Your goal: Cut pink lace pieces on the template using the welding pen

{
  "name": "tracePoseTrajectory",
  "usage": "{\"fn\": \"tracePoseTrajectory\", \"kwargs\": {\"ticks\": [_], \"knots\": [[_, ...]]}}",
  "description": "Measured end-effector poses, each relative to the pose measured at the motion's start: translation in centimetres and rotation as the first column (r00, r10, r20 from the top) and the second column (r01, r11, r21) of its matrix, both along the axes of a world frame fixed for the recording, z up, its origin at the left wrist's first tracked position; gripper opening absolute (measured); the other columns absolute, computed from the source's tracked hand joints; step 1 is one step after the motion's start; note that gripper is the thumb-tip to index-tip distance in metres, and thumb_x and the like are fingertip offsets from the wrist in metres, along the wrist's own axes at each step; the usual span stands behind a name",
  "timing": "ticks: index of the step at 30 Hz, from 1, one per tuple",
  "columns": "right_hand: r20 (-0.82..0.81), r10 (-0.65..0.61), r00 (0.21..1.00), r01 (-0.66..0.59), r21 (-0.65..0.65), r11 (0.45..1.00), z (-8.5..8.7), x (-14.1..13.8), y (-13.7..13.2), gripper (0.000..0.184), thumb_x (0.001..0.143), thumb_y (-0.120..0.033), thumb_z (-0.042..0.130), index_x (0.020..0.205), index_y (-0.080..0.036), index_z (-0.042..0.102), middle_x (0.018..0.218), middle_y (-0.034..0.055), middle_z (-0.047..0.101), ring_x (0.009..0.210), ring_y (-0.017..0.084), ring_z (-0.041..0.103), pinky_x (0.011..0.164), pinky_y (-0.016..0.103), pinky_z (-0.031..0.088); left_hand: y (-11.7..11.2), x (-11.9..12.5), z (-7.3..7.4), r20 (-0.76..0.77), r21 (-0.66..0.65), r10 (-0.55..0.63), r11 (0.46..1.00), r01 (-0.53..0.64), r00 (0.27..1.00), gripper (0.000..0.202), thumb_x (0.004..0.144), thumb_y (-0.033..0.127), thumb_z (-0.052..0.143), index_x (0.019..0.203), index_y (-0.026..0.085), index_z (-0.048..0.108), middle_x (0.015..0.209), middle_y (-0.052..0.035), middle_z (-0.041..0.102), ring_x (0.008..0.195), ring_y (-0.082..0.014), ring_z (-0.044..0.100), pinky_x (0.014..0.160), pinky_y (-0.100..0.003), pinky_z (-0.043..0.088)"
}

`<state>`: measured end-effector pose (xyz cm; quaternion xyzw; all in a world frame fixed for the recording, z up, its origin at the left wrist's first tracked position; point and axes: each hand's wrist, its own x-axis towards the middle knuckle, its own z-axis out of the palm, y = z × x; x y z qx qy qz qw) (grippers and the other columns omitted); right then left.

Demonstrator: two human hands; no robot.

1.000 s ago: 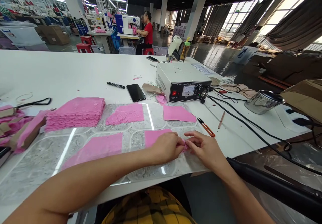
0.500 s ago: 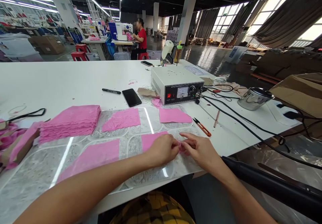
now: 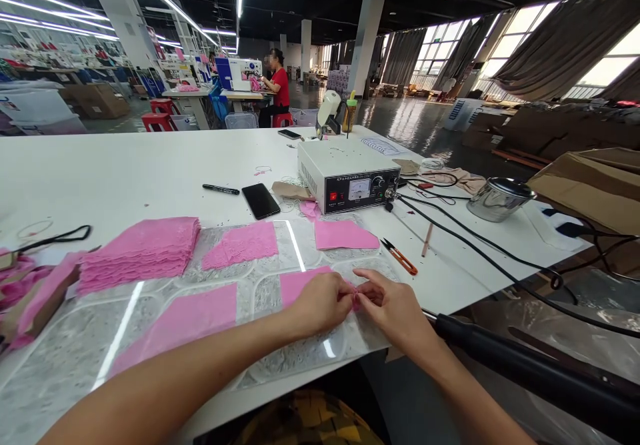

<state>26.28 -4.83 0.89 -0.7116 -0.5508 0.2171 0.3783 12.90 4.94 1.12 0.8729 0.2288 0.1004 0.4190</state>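
Both hands meet over the front right of a grey marbled mat [image 3: 200, 318]. My left hand [image 3: 323, 303] is closed in a pinch on a pink fabric piece [image 3: 303, 283], which shows flat beyond and to the left of it. Opposite it, my right hand [image 3: 393, 301] pinches the gathered edge of the same fabric with thumb and finger. The fingertips almost touch and hide most of the gripped part. More pink fabric pieces lie around: one [image 3: 347, 235] beyond the hands, one [image 3: 195, 315] under my left forearm, and a lacy one [image 3: 243, 243]. Orange thread snips [image 3: 400, 257] lie beyond my right hand.
A stack of pink fabric [image 3: 143, 255] sits at left. Beyond the mat are a phone [image 3: 261, 201], a marker [image 3: 221, 189] and a control box [image 3: 350, 178] with black cables. A black handle [image 3: 525, 361] sticks out past the table's right edge. A co-worker [image 3: 277, 91] sits at a sewing machine.
The camera view has tilted slightly. My hands stay at nearly the same spot, and the fingertips of both have drawn closer together on the pink fabric.
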Motion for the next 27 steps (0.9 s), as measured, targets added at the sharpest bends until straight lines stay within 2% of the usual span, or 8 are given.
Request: {"fn": "tracePoseTrajectory", "kwargs": {"ticks": [5, 12, 16, 19, 23, 27], "knots": [[0.064, -0.004, 0.998, 0.002, 0.022, 1.0, -0.13, -0.05, 0.0, 0.039, 0.08, -0.022, 0.051, 0.118, -0.022, 0.062, 0.082, 0.0016, 0.076, 0.073, 0.019, 0.072, 0.071, 0.033, 0.056, 0.09, -0.12, -0.11, 0.01, -0.041, -0.008, 0.999, 0.008, 1.0, 0.023, 0.077, 0.013, 0.046, 0.054, 0.016, 0.048, 0.056, 0.0024, 0.048, 0.056, -0.0106, 0.044, 0.053, -0.023, 0.029], [0.092, 0.006, 0.996, -0.008, 0.02, 1.0, -0.05, -0.05, -0.13, 0.041, 0.081, -0.021, 0.05, 0.121, -0.023, 0.061, 0.081, 0.0007, 0.076, 0.074, 0.019, 0.072, 0.07, 0.032, 0.055, 0.45, -0.01, -0.66, 0.036, -0.096, -0.01, 0.995, 0.013, 0.999, 0.028, 0.075, 0.013, 0.046, 0.049, 0.016, 0.036, 0.049, 0.0054, 0.031, 0.049, -0.0081, 0.03, 0.05, -0.025, 0.023], [0.077, 0.001, 0.997, -0.003, 0.021, 1.0, 0.06, -0.08, -0.1, 0.041, 0.081, -0.023, 0.05, 0.121, -0.023, 0.061, 0.082, 0.0008, 0.076, 0.075, 0.02, 0.072, 0.071, 0.033, 0.055, 0.43, -0.05, -0.5, 0.043, -0.122, -0.002, 0.993, 0.007, 0.999, 0.029, 0.073, 0.012, 0.046, 0.048, 0.016, 0.033, 0.048, 0.0058, 0.029, 0.049, -0.0079, 0.027, 0.05, -0.025, 0.021], [0.061, -0.001, 0.998, 0.0, 0.009, 1.0, 0.16, -0.14, -0.08, 0.041, 0.082, -0.024, 0.049, 0.121, -0.022, 0.06, 0.082, 0.0007, 0.076, 0.075, 0.02, 0.072, 0.072, 0.033, 0.055, 0.31, -0.1, -0.22, 0.034, -0.151, 0.009, 0.989, -0.003, 0.999, 0.028, 0.074, 0.013, 0.046, 0.048, 0.016, 0.037, 0.048, 0.0057, 0.032, 0.049, -0.008, 0.03, 0.05, -0.024, 0.023], [0.058, -0.003, 0.998, 0.003, 0.006, 1.0, 0.29, -0.17, -0.11, 0.042, 0.081, -0.024, 0.049, 0.121, -0.023, 0.06, 0.083, 0.0006, 0.076, 0.077, 0.02, 0.072, 0.073, 0.033, 0.055, 0.15, -0.15, 0.09, 0.015, -0.184, 0.021, 0.983, -0.018, 1.0, 0.025, 0.078, 0.017, 0.046, 0.053, 0.015, 0.05, 0.05, 0.0046, 0.039, 0.052, -0.0089, 0.037, 0.052, -0.022, 0.028], [0.073, -0.005, 0.997, 0.003, 0.021, 1.0, 0.27, -0.16, -0.11, 0.041, 0.081, -0.024, 0.05, 0.121, -0.023, 0.061, 0.08, -0.0002, 0.076, 0.075, 0.02, 0.072, 0.071, 0.033, 0.056, 0.2, -0.16, 0.13, 0.002, -0.19, 0.021, 0.982, -0.021, 1.0, 0.026, 0.077, 0.017, 0.048, 0.051, 0.015, 0.049, 0.049, 0.0046, 0.038, 0.05, -0.0081, 0.035, 0.049, -0.021, 0.026]]}}
